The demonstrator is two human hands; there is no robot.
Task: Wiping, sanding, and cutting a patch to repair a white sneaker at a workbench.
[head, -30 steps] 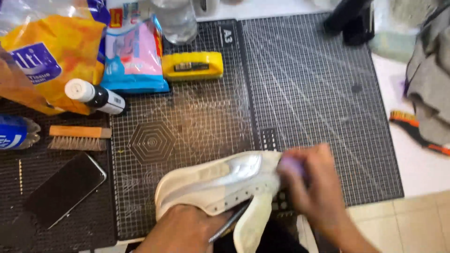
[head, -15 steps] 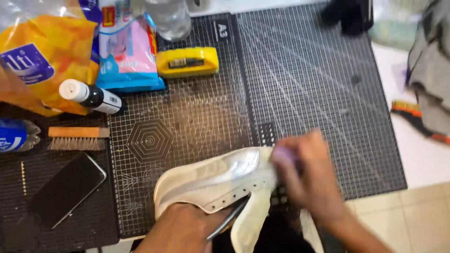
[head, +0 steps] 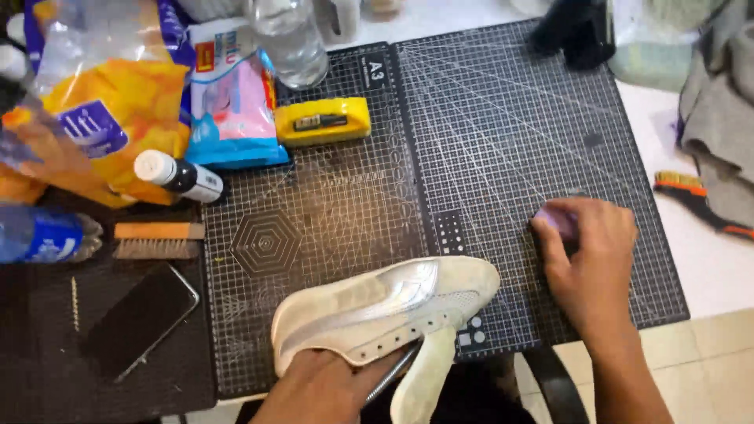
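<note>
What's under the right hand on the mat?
A small purple object pressed on the dark gridded cutting mat shows past the right hand; the rest is covered.

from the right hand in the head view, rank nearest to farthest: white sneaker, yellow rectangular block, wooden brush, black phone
Measured from the right hand, which rests on the mat's right part:
1. White sneaker, just to its left, at the front edge.
2. Yellow rectangular block, up the mat, toward the back.
3. Wooden brush and black phone, far left; too close to call.

I'm looking at a home hobby bench for shoe cleaning: a dark gridded cutting mat [head: 487, 157] covers the surface, with a wooden bristle brush [head: 157, 239], a white-capped black bottle [head: 179, 176] and a worn white sneaker [head: 377, 310].
</note>
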